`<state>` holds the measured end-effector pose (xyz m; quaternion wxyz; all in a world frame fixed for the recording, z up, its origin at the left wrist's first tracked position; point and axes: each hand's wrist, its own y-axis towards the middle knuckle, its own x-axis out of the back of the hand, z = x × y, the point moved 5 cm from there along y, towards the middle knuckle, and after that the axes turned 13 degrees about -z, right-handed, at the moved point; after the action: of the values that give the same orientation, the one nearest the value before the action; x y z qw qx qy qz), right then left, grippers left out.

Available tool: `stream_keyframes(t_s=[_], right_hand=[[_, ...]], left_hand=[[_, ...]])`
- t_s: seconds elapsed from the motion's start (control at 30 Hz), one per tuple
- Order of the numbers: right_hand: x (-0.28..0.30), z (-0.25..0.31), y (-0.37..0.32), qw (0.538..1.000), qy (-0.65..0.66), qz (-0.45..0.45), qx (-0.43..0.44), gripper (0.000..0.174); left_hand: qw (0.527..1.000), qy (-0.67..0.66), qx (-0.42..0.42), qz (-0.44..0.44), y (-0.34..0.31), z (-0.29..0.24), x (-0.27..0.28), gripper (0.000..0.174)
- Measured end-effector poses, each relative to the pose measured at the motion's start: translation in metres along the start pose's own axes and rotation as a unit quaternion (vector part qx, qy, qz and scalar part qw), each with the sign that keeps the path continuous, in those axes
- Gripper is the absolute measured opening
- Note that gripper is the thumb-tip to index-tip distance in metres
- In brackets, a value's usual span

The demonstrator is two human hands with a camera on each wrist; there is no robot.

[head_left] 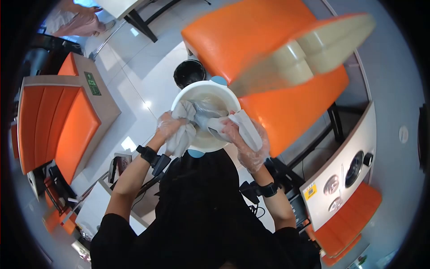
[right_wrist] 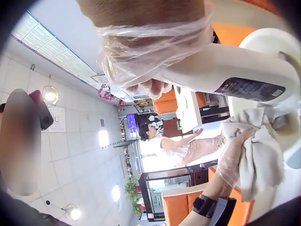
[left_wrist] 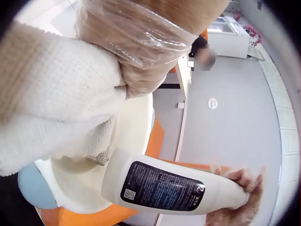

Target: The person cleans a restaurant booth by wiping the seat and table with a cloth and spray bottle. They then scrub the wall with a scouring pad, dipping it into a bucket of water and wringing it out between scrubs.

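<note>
In the head view, a white basin [head_left: 230,96] with blue handles sits in front of the black-clothed torso, holding cloudy water and something greyish. The left hand [head_left: 168,125], in a clear plastic glove, grips a bunched white cloth [head_left: 181,141] over the basin's left side. At the right side, the gloved right hand [head_left: 242,145] holds a white bottle [head_left: 247,130]. Its dark label shows in the left wrist view, where the right hand [left_wrist: 240,197] is round the bottle's [left_wrist: 211,188] narrow end. The cloth [right_wrist: 261,160] hangs from the left hand [right_wrist: 233,157] in the right wrist view.
An orange seat [head_left: 268,112] lies beyond the basin, with a blurred beige-and-orange piece [head_left: 291,62] over it. A black bin [head_left: 189,73] stands behind the basin. An orange bench [head_left: 67,125] is at left, a white table with a hob [head_left: 354,168] at right. A person [right_wrist: 181,148] stands farther off.
</note>
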<state>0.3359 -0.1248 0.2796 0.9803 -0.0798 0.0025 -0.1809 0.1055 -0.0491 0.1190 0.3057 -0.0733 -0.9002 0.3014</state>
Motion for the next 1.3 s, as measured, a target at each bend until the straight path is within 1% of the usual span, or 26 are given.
stream_keyframes(t_s=[0.07,0.1,0.13,0.2,0.23,0.3,0.33,0.37,0.43,0.53,0.6,0.67,0.7,0.77,0.8,0.87,0.9,0.97,1.0,1.07,1.1,1.17,1.2,1.23,1.27,1.3], right_hand=[[-0.024,0.0,0.026,1.0,-0.019,0.02,0.012,0.033],[-0.032,-0.001,0.036,0.999,-0.038,0.026,0.025,0.033],[-0.035,0.0,0.053,0.999,-0.04,0.03,0.019,0.033],[-0.043,0.007,0.077,0.997,-0.015,0.04,0.072,0.031],[-0.046,0.01,0.087,0.996,-0.015,0.047,0.068,0.031],[-0.058,0.025,0.11,0.994,-0.039,0.025,0.1,0.014],[-0.063,0.02,0.12,0.994,0.005,0.017,0.109,0.016],[-0.071,0.013,0.13,0.994,-0.002,0.018,0.111,0.016],[-0.07,0.015,0.14,0.988,-0.045,-0.026,0.144,0.015],[-0.074,0.021,0.157,0.982,-0.09,-0.034,0.16,0.014],[-0.081,0.015,0.174,0.98,-0.112,-0.045,0.16,0.014],[-0.081,0.009,0.185,0.991,-0.073,-0.095,0.067,0.016],[-0.082,0.006,0.191,0.99,-0.072,-0.103,0.069,0.016],[-0.085,-0.002,0.2,0.986,-0.032,-0.161,0.023,0.018],[-0.087,-0.005,0.206,0.984,-0.056,-0.17,0.009,0.019],[-0.096,-0.02,0.219,0.969,-0.006,-0.242,-0.043,0.019],[-0.101,-0.024,0.224,0.96,0.019,-0.275,-0.042,0.02],[-0.111,-0.026,0.237,0.945,-0.016,-0.324,-0.03,0.023],[-0.113,-0.029,0.243,0.934,-0.068,-0.351,0.002,0.026],[-0.119,-0.035,0.255,0.906,-0.069,-0.417,-0.027,0.028],[-0.127,-0.037,0.261,0.9,-0.043,-0.434,-0.032,0.024],[-0.14,-0.034,0.279,0.879,0.008,-0.476,-0.01,0.024],[-0.141,-0.033,0.284,0.88,-0.03,-0.475,0.006,0.025],[-0.144,-0.037,0.289,0.875,-0.031,-0.484,-0.001,0.025],[-0.146,-0.039,0.293,0.862,-0.013,-0.506,0.008,0.026],[-0.134,-0.053,0.295,0.85,0.006,-0.526,0.008,0.026]], left_hand=[[0.999,-0.01,0.007,-0.031,0.024,0.011,0.016,0.047],[0.999,-0.004,0.0,-0.048,0.034,0.013,0.023,0.05],[0.998,0.005,-0.007,-0.062,0.045,0.006,0.026,0.053],[0.997,0.008,0.012,-0.076,0.056,0.004,0.032,0.054],[0.996,0.014,0.021,-0.084,0.061,0.004,0.034,0.055],[0.995,0.015,0.034,-0.095,0.071,-0.001,0.043,0.055],[0.994,0.016,0.038,-0.104,0.078,-0.006,0.048,0.054],[0.994,0.009,0.039,-0.101,0.091,-0.006,0.049,0.054],[0.995,-0.008,0.036,-0.097,0.098,-0.016,0.051,0.053],[0.996,-0.031,0.036,-0.081,0.11,-0.04,0.054,0.052],[0.997,-0.018,0.043,-0.067,0.132,-0.048,0.054,0.052],[0.998,-0.012,0.054,-0.04,0.154,-0.056,0.054,0.051],[0.998,-0.008,0.047,-0.036,0.168,-0.058,0.05,0.051],[0.999,-0.028,0.015,-0.043,0.198,-0.056,0.044,0.041],[0.999,-0.006,0.004,-0.034,0.216,-0.057,0.042,0.041],[1.0,0.015,-0.018,-0.001,0.254,-0.052,0.037,0.041],[0.999,0.027,-0.04,0.021,0.27,-0.058,0.039,0.041],[0.996,0.036,-0.063,0.059,0.304,-0.068,0.043,0.042],[0.993,0.032,-0.079,0.083,0.32,-0.075,0.043,0.043],[0.988,0.079,-0.075,0.109,0.342,-0.088,0.04,0.045],[0.984,0.114,-0.077,0.112,0.353,-0.099,0.045,0.047],[0.977,0.15,-0.103,0.112,0.374,-0.125,0.05,0.049],[0.971,0.175,-0.12,0.106,0.381,-0.128,0.05,0.051],[0.969,0.182,-0.121,0.115,0.392,-0.127,0.046,0.051],[0.964,0.196,-0.14,0.112,0.405,-0.129,0.041,0.052],[0.959,0.214,-0.151,0.108,0.41,-0.125,0.024,0.053]])
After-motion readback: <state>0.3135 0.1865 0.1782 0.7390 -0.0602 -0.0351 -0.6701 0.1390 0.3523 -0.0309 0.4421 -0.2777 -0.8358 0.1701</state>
